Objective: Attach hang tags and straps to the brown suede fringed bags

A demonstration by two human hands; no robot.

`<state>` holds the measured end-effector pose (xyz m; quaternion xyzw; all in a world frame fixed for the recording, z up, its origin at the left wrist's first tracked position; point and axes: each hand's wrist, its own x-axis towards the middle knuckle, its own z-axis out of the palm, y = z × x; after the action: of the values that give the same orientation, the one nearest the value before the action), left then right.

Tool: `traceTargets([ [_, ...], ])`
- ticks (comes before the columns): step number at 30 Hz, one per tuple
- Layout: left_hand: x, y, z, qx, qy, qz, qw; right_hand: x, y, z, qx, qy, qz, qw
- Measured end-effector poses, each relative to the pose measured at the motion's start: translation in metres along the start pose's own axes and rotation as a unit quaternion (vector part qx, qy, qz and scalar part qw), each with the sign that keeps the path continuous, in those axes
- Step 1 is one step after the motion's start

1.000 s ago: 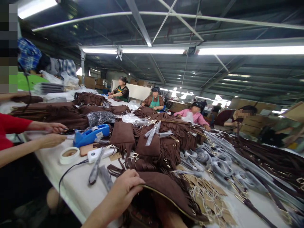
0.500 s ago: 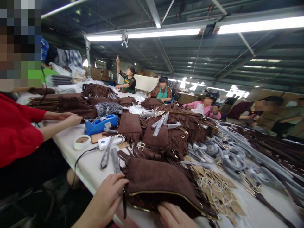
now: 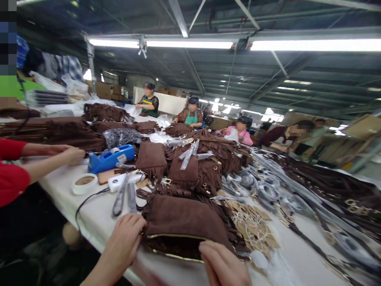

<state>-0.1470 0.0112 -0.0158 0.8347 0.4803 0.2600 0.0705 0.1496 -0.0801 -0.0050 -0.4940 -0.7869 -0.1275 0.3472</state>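
A dark brown suede bag [image 3: 184, 214] with fringed sides lies on the table in front of me, its gold zip open towards me and the inside dark. My left hand [image 3: 126, 238] grips the bag's left end, thumb and fingers closed on the edge. At the right part of the zip opening, my right hand [image 3: 224, 264] has its fingers bent together over the zip edge; the fingertips are partly hidden. Wrapped grey strap pieces [image 3: 120, 198] lie just beyond my left hand. Brown paper tags [image 3: 253, 226] with white strings are heaped to the bag's right.
More fringed bags [image 3: 151, 157] are piled behind. A blue tape dispenser [image 3: 111, 159], a tape roll [image 3: 85, 183] and a white corded device [image 3: 123, 180] stand at left, near a co-worker's red sleeve [image 3: 13, 171]. Wrapped straps [image 3: 268, 190] cover the right side. Several people work farther back.
The view has turned right, so things sit farther left. My right hand has risen from the opening's lower lip to its upper zip edge. A co-worker at the back has lowered a raised arm.
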Motion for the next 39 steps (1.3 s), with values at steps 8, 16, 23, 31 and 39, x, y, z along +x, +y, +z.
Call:
traceTargets([
  [8, 0.005, 0.065, 0.019, -0.124, 0.033, 0.146, 0.981, -0.034, 0.088, -0.079, -0.015, -0.169, 0.206, 0.964],
  [16, 0.039, 0.144, 0.077, -0.046, -0.21, 0.253, 0.943, -0.023, 0.073, -0.097, -0.039, -0.29, 0.216, 0.931],
  [23, 0.034, 0.153, 0.089, -0.073, -0.172, 0.212, 0.959, -0.021, 0.079, -0.083, -0.087, -0.253, 0.108, 0.957],
  [31, 0.04, 0.201, 0.083, -0.12, -0.185, 0.071, 0.973, -0.003, 0.043, -0.085, 0.014, -0.227, 0.222, 0.948],
  [39, 0.049, 0.205, 0.058, -0.081, -0.257, 0.051, 0.962, -0.014, 0.051, -0.07, -0.031, -0.23, 0.164, 0.959],
])
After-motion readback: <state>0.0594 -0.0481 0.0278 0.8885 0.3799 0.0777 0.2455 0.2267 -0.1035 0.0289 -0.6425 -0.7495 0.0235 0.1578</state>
